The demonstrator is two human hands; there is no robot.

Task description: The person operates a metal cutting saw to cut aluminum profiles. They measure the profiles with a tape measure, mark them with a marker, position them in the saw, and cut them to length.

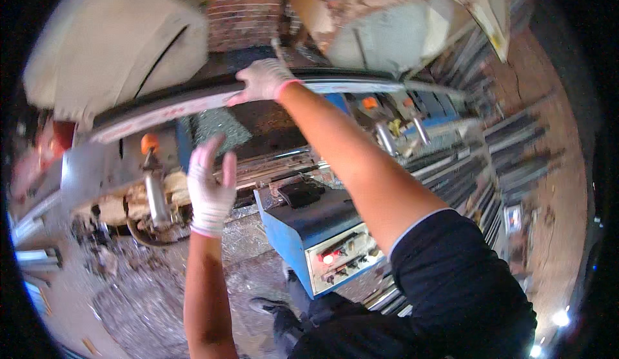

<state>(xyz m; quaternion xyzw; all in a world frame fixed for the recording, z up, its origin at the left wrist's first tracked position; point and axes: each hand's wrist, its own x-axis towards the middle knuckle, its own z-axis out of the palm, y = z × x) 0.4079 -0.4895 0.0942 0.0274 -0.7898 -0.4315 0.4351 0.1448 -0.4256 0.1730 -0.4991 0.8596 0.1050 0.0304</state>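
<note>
My right hand [263, 81], in a striped white knit glove with a pink cuff, is on a long profile [169, 112] with a dark upper edge and a light printed strip, its thumb on the near side. The profile runs across the machine before me; blur hides how firmly the fingers close on it. My left hand [212, 189], gloved alike, is raised nearer to me with thumb and fingers apart, and nothing is in it. Below the profile, beyond the left fingers, lies a heap of metal chips [222, 129].
A blue control box [285, 247] with a panel of switches and a lit red lamp stands close before me. Metal cylinders [157, 199] with orange caps sit along the machine. Long metal bars [454, 165] lie on racks at the right. Large pale covers [125, 44] rise behind.
</note>
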